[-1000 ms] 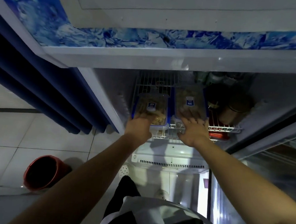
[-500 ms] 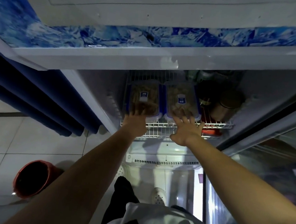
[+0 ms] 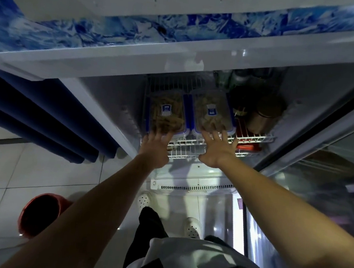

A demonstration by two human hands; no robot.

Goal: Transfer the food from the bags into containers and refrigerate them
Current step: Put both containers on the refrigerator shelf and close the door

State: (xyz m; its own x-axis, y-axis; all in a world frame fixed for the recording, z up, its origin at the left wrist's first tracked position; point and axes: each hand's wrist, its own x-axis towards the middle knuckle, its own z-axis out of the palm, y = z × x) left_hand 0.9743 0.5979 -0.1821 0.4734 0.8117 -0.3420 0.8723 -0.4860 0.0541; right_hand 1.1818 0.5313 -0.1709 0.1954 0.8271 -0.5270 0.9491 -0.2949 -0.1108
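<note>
Both boxes are now pushed deeper onto the wire shelf (image 3: pixel 255 139) than a second ago, when their front ends were held level with its front edge. The left box (image 3: pixel 166 113) lies just beyond the fingertips of the left hand (image 3: pixel 154 146), and the right box (image 3: pixel 211 112) just beyond those of the right hand (image 3: pixel 217 149). Both hands are spread, fingers straight and apart, with nothing gripped; the tips are seen at or against the boxes' near ends, though actual contact cannot be told. The boxes are set side by side, touching or nearly so, lids on and food visible inside. A dark jar (image 3: pixel 264 114) stands to the right of the right hand's box. The refrigerating step is judged all but done: only withdrawing the hands and closing the glass door (image 3: pixel 328 191) appears left.
</note>
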